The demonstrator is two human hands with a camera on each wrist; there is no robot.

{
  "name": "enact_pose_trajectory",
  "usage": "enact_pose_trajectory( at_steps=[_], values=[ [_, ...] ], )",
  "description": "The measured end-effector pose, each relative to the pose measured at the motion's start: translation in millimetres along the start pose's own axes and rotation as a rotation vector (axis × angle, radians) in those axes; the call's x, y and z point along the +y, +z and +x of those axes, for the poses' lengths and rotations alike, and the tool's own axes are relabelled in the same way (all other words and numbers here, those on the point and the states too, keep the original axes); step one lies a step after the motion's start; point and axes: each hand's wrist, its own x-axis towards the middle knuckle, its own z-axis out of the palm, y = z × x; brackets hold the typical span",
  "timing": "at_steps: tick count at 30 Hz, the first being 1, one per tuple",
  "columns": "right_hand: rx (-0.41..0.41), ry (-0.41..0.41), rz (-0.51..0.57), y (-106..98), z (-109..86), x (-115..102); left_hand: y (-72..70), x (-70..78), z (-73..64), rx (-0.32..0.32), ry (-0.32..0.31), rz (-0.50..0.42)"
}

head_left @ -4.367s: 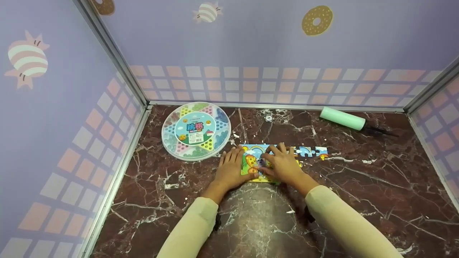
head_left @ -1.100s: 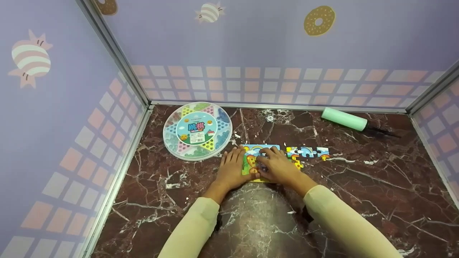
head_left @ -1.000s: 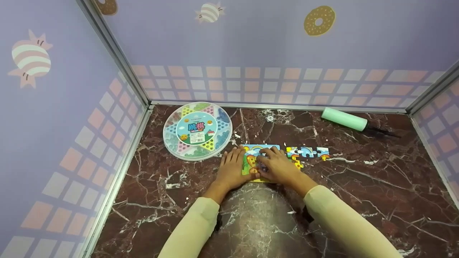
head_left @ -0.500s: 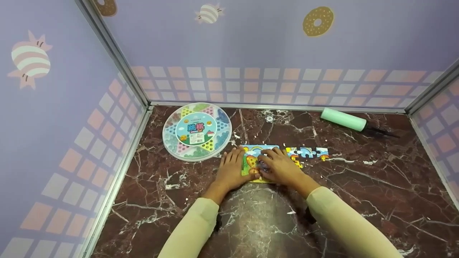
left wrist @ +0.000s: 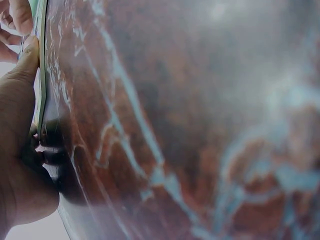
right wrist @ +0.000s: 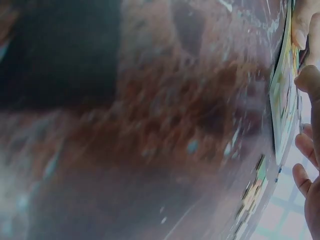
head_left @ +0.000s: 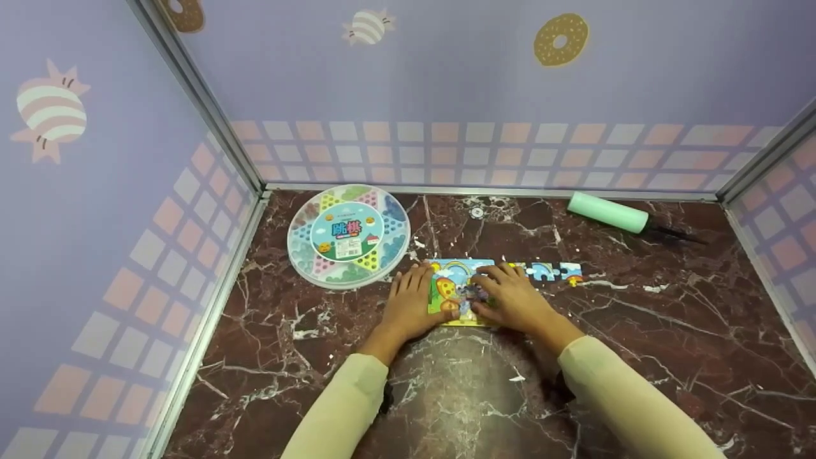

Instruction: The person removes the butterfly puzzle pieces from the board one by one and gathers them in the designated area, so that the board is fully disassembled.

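Note:
A colourful jigsaw puzzle (head_left: 456,271) with a rainbow and a mushroom house lies on the dark marbled table. My left hand (head_left: 408,306) rests flat along its left edge, fingers straight and thumb across the lower edge. Over the right half of the puzzle my right hand (head_left: 513,299) is bent, with a purple puzzle piece (head_left: 482,294) between its thumb and curled fingers. In the right wrist view the right thumb (right wrist: 309,81) is right at the puzzle's surface. The right hand hides part of the puzzle's right side.
Loose puzzle pieces (head_left: 543,272) lie in a row to the right. A round Chinese checkers set (head_left: 347,268) lies at the back left. By the back wall are a small round disc (head_left: 477,212) and a pale green hand pump (head_left: 607,212). Walls enclose the table's back and sides.
My right hand has shifted slightly to the right, uncovering more of the puzzle's middle and covering part of the nearest loose pieces. The left hand stays in place.

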Motion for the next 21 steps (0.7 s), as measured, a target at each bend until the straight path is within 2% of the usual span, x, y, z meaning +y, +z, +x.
enact_pose_trajectory(
  at_steps=[10, 21],
  values=[
    [0.014, -0.008, 0.007, -10, -23.5, 17, 0.5, -0.4, -0.2, -0.009, 0.000, -0.008],
    [0.085, -0.026, -0.030, -18, -51.8, 39, 3.3, -1.6, 0.9, 0.013, 0.015, 0.001]
  ],
)
